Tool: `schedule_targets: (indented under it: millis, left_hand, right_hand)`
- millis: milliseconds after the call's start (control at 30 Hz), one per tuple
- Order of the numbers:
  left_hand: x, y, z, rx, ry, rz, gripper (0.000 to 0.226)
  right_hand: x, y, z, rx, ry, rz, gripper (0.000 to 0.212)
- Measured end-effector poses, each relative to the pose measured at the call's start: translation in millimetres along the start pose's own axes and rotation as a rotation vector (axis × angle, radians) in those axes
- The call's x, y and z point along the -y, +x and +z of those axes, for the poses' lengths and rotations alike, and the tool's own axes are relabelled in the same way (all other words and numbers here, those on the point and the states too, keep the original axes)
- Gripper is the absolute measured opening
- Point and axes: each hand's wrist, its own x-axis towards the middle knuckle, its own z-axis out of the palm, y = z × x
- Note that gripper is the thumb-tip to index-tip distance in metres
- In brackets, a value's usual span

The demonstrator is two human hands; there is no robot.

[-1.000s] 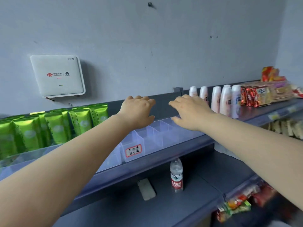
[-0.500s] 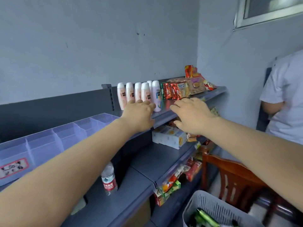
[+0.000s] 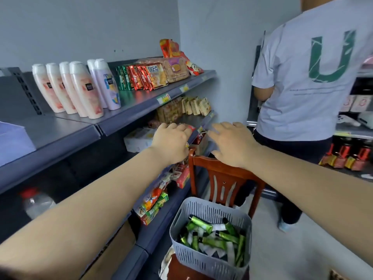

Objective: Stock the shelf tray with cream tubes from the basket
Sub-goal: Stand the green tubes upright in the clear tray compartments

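A grey slotted basket (image 3: 210, 257) stands low at the bottom middle, on the seat of a wooden chair. Several green cream tubes (image 3: 219, 237) lie jumbled inside it. Only a corner of the clear shelf tray (image 3: 12, 138) shows at the far left edge. My left hand (image 3: 171, 144) and my right hand (image 3: 232, 144) are stretched forward side by side, palms down, fingers relaxed, holding nothing. Both hover above the chair back, well above the basket.
White lotion bottles (image 3: 76, 89) and snack packs (image 3: 151, 75) line the grey upper shelf (image 3: 125, 114). More snacks fill the lower shelves. The red-brown chair (image 3: 224, 178) stands against the shelving. A person in a grey T-shirt (image 3: 306, 77) stands at the right with their back turned.
My view has swung right and down, away from the tray toward the basket. Both hands moved off the tray and now hang in the air over the chair, still holding nothing.
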Motion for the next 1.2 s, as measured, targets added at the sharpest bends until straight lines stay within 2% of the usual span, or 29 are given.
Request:
schedule_targets:
  millis: [400, 567, 667, 833, 1000, 1067, 1200]
  left_hand:
    - [-57.7, 50.1, 140.7, 0.193, -0.115, 0.219, 0.049]
    - [-71.4, 59.4, 220.4, 0.339, -0.139, 0.265, 0.043]
    - [-83.7, 54.0, 273.5, 0.448, -0.134, 0.318, 0.037]
    - [-105.7, 49.8, 355.0, 0.581, -0.173, 0.425, 0.040]
    - [-131.4, 51.1, 420.4, 0.640, -0.201, 0.491, 0.037]
    - [-140.1, 51.7, 447.2, 0.678, -0.222, 0.486, 0.042]
    - [-151.5, 47.0, 507.8, 0.826, -0.353, 0.352, 0.048]
  right_hand:
    - [-2.5, 5.5, 143.3, 0.274, 0.112, 0.115, 0.054]
    - [15.2, 8.1, 220.2, 0.367, 0.163, 0.143, 0.052]
    - [27.4, 5.1, 267.2, 0.498, 0.213, 0.157, 0.055]
    - [48.6, -5.7, 345.1, 0.707, 0.337, 0.227, 0.052]
    - [66.2, -17.7, 414.0, 0.848, 0.424, 0.283, 0.053]
    - [73.4, -20.1, 440.4, 0.878, 0.441, 0.292, 0.056]
    - [90.1, -23.6, 489.9, 0.929, 0.508, 0.348, 0.054]
